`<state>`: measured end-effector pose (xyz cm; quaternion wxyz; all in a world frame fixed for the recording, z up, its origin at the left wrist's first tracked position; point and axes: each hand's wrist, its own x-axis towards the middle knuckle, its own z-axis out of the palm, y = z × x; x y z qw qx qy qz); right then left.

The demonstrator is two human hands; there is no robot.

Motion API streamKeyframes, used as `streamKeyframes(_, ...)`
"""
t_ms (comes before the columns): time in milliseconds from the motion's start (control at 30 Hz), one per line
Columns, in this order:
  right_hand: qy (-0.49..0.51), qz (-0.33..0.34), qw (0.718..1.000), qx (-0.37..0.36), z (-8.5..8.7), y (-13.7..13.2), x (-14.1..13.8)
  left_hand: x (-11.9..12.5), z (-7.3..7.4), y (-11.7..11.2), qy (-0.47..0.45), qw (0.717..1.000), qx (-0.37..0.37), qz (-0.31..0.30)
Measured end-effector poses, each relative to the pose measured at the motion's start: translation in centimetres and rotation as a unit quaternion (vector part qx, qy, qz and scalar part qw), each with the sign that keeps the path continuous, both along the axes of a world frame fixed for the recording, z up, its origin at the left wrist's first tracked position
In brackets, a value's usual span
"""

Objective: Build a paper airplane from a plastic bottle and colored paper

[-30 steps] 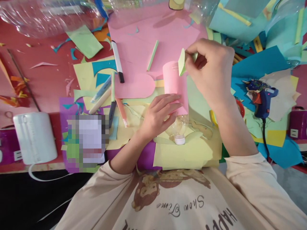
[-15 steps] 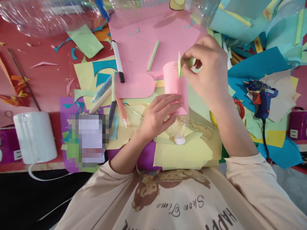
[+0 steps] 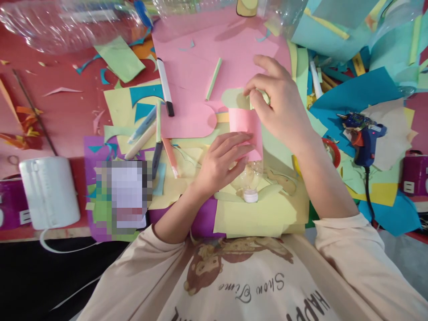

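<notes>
A small clear plastic bottle (image 3: 251,174) wrapped in pink paper lies with its white cap towards me. My left hand (image 3: 224,162) is curved over the pink wrap, fingers on top and thumb near the bare neck, holding it against the table. At the bottle's far end, a pale green paper cutout (image 3: 233,99) with a rounded edge lies across the wrap. My right hand (image 3: 279,102) has thumb and index finger closed on the cutout's right part, the other fingers raised. The fingers hide part of the cutout.
A blue glue gun (image 3: 366,138) lies to the right on paper, its cord running towards me. Markers (image 3: 165,87) and paper scraps are scattered left of the bottle. A white zipped case (image 3: 50,191) and a blurred phone (image 3: 129,194) lie at left. Large clear bottles (image 3: 83,24) line the back.
The green cutout, upright and edge-on before, now lies flatter across the far end of the pink wrap. My right hand has shifted slightly left and its fingers have spread. The left hand stays put.
</notes>
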<state>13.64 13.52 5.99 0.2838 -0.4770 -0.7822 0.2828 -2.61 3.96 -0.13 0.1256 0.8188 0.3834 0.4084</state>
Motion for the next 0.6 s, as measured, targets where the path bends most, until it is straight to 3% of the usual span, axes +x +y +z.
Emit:
streamKeyframes(167,-0.028,0.000,1.000,-0.001,0.5,0.0,0.3,0.0,-0.1,0.0,-0.002,1.000,-0.002,-0.003)
streamKeyframes(400,0.087,0.010,0.995,-0.054,2.4,0.6,2.9,0.0,-0.1,-0.1,0.013,1.000,-0.005,0.010)
streamKeyframes(500,0.099,0.017,0.991,-0.091,2.0,0.8,3.3,0.0,-0.2,-0.1,0.007,1.000,-0.009,0.008)
streamKeyframes(600,0.098,0.015,0.992,-0.080,1.0,1.0,3.0,0.0,-0.2,0.0,0.006,1.000,-0.004,0.010)
